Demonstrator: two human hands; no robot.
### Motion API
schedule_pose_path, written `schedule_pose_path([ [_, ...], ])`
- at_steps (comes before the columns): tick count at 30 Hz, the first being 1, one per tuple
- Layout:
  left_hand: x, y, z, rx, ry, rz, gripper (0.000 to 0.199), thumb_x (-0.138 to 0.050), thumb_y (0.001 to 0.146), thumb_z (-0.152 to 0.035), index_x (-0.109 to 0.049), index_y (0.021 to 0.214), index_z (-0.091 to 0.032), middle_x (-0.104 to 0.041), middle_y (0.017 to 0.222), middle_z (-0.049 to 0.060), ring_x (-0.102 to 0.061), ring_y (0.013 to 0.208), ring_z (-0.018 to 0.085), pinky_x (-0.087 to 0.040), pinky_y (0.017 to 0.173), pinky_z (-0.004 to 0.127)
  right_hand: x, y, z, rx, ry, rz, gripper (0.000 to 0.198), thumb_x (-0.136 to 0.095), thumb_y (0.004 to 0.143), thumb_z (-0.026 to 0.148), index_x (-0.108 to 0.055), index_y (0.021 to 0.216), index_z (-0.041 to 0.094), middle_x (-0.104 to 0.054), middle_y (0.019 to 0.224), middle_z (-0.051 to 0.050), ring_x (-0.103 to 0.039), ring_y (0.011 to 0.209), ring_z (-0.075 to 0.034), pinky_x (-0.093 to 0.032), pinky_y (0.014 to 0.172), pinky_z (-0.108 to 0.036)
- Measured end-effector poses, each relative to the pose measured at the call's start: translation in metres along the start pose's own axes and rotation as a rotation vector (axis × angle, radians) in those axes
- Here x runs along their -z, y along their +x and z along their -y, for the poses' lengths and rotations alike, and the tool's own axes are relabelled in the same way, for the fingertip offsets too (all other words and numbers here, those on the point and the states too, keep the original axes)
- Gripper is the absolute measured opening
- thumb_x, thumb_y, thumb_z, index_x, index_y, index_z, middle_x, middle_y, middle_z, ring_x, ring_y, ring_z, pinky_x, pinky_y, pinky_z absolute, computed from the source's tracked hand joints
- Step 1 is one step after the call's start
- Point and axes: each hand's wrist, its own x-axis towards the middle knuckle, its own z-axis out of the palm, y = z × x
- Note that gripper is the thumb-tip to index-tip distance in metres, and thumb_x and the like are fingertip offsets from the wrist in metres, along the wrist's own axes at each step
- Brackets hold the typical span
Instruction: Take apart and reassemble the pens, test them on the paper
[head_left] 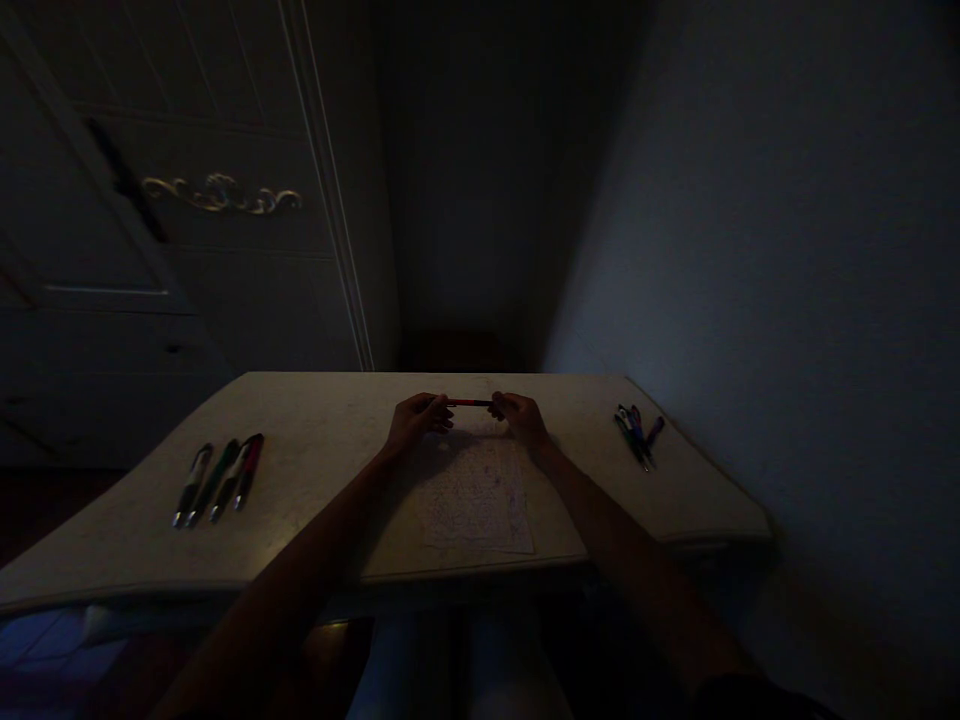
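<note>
A red pen [470,403] is held level between my two hands above the far middle of a pale table [337,440]. My left hand [418,418] grips its left end and my right hand [519,416] grips its right end. Just below my hands lies a sheet of paper [477,497] covered in scribbles. The room is dim, so the pen's details are hard to see.
A row of several pens [217,482] lies on the table's left side. A small heap of pens [637,432] lies at the right. A wardrobe door with a gold ornament [222,195] stands behind on the left, a plain wall [787,300] on the right.
</note>
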Motion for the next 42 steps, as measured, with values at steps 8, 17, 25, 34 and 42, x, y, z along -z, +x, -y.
schedule_pose_path([
  [8,0.0064,0.0049,0.0063,-0.007,-0.020,-0.047,0.056,-0.077,0.063,-0.061,-0.068,0.086,-0.011,-0.071,0.078,0.011,-0.065,0.060,0.016,-0.053,0.057,0.029,0.0022,0.0002,0.0019,0.002,0.056,-0.039,0.046,-0.066,0.072,0.064,-0.066,0.070,0.018,-0.063,0.066,-0.004,-0.055,0.063,-0.016,-0.044,0.062,-0.029],
  [17,0.0060,0.0020,0.0040,-0.029,0.027,-0.067,0.054,-0.080,0.061,-0.055,-0.067,0.090,-0.013,-0.072,0.080,0.010,-0.067,0.064,0.018,-0.053,0.058,0.030,0.0000,-0.0037,0.0038,0.016,0.004,-0.040,0.032,-0.074,0.066,0.048,-0.066,0.076,0.018,-0.065,0.072,-0.003,-0.058,0.068,-0.017,-0.047,0.065,-0.029],
  [25,0.0041,0.0013,0.0019,-0.045,0.010,-0.064,0.057,-0.085,0.056,-0.051,-0.068,0.095,-0.014,-0.073,0.085,0.010,-0.069,0.071,0.020,-0.055,0.062,0.031,-0.0011,-0.0038,0.0066,0.014,0.017,-0.041,0.030,-0.078,0.062,0.042,-0.065,0.076,0.019,-0.065,0.071,-0.002,-0.058,0.067,-0.017,-0.047,0.065,-0.030],
  [34,0.0068,0.0042,0.0060,-0.040,0.054,-0.145,0.058,-0.082,0.059,-0.052,-0.061,0.098,-0.014,-0.071,0.075,0.005,-0.065,0.058,0.016,-0.051,0.052,0.027,0.0004,-0.0013,0.0082,-0.010,0.110,-0.092,0.035,-0.079,0.061,0.047,-0.066,0.077,0.018,-0.068,0.077,-0.005,-0.061,0.074,-0.018,-0.049,0.071,-0.032],
  [42,0.0084,0.0065,0.0067,-0.019,-0.001,-0.218,0.054,-0.086,0.054,-0.045,-0.067,0.094,-0.013,-0.072,0.084,0.010,-0.068,0.068,0.019,-0.054,0.059,0.029,0.0000,-0.0018,0.0068,-0.023,0.117,-0.112,0.035,-0.079,0.060,0.048,-0.064,0.075,0.019,-0.065,0.073,-0.002,-0.058,0.070,-0.017,-0.048,0.067,-0.030],
])
